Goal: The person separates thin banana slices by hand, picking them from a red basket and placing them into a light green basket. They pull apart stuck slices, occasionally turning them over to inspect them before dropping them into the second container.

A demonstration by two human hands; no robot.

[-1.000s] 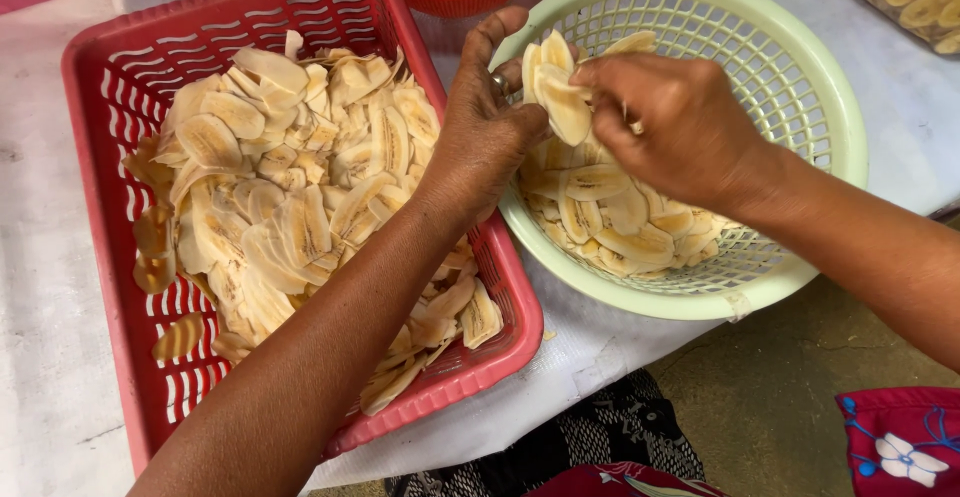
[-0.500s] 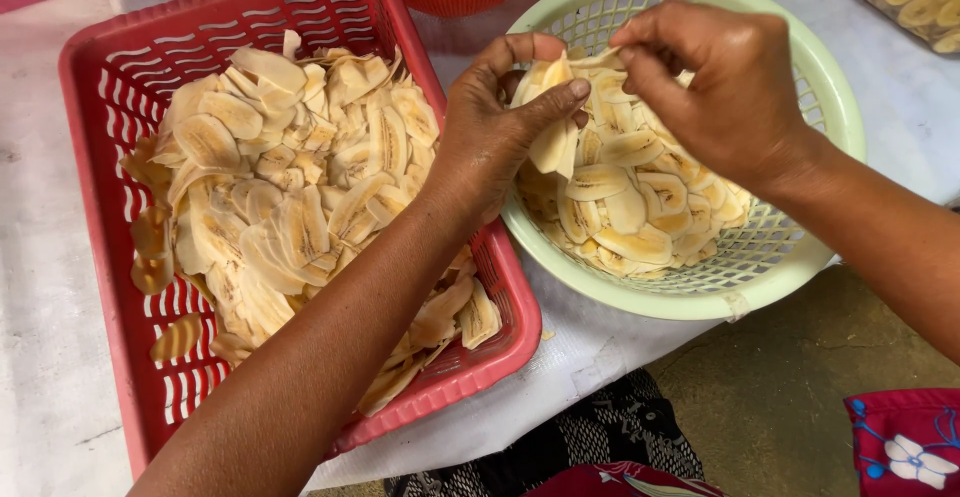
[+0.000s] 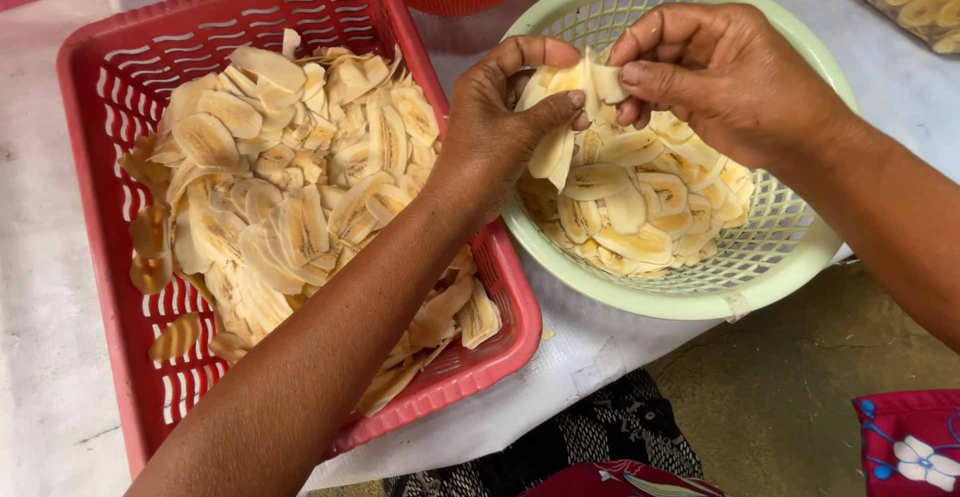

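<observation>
While pinching stuck banana slices over green colander: left hand thumb-and-fingers clamped, right hand fingertips peeling one; thin slices likely snapping or dropping outside if tugged hard.

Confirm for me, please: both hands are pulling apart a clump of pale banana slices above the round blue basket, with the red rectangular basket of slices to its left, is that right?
Not quite: the round basket is pale green, not blue, as the head view shows. The rest holds: left hand and right hand part the clump of slices above it, with the red basket on its left.
</observation>
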